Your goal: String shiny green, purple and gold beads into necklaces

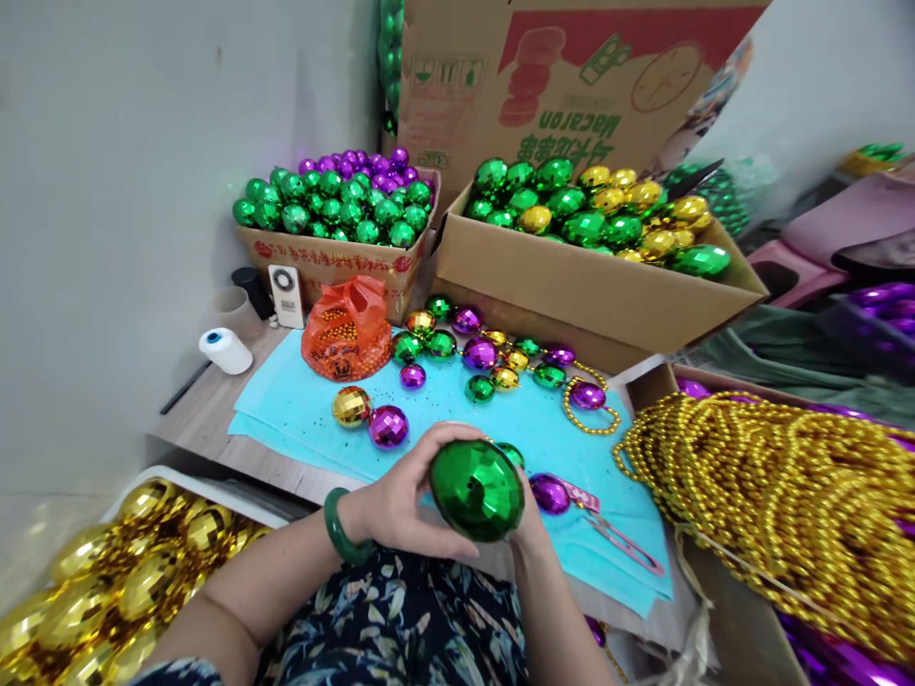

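A large shiny green faceted ball (477,490) is held up in front of my lap, over the near edge of the blue cloth (457,405). My left hand (400,500) wraps its left side, fingers over the top and thumb below. My right hand (529,519) is against its right side, with most of the fingers hidden behind it. Just beyond the ball, a smaller green ball (510,454) shows partly. To the right lie a purple ball (550,494) and pink-handled scissors or snips (625,543). A gold ball (351,407) and another purple ball (388,427) rest on the left.
A strand of coloured balls (478,353) lies behind, beside an orange bag of beads (347,333). Boxes of balls (593,286) stand at the back. Gold bead strings (793,495) fill the right. Gold balls (150,581) sit lower left. White thread (226,351) stands at the table's left.
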The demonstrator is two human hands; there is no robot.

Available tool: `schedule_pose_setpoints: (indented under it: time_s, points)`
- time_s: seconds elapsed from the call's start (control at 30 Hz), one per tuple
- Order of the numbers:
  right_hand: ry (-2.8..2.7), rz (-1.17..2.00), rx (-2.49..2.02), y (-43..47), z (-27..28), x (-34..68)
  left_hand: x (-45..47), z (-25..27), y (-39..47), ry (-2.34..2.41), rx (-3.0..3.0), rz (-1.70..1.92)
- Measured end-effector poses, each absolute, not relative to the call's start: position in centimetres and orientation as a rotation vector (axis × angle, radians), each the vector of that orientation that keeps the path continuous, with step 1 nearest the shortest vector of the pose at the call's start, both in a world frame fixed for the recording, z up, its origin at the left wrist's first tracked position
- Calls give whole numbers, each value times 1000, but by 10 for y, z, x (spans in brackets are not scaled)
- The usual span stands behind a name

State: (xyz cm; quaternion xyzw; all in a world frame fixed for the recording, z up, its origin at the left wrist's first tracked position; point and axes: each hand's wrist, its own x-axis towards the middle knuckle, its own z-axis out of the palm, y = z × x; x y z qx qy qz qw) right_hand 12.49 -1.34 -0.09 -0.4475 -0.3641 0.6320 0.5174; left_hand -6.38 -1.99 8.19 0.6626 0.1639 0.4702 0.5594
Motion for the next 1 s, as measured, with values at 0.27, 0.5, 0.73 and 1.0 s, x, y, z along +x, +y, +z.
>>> schedule_pose_setpoints:
  time_s: [0.27, 0.5, 0.73, 1.0]
  points:
    - [-971, 1526, -1063, -11, -3, 121, -68, 72, -9, 490, 1365, 1089]
    - [-964, 1467, -1190, -12, 12, 108, -72, 42, 12, 760, 1236, 1083]
    - [-1117, 1347, -1314, 7, 21, 93, -95, 65, 37, 1055, 1312, 1332]
    - [-1312, 967, -1313, 40, 56, 96, -87, 110, 57, 960, 1305, 1340]
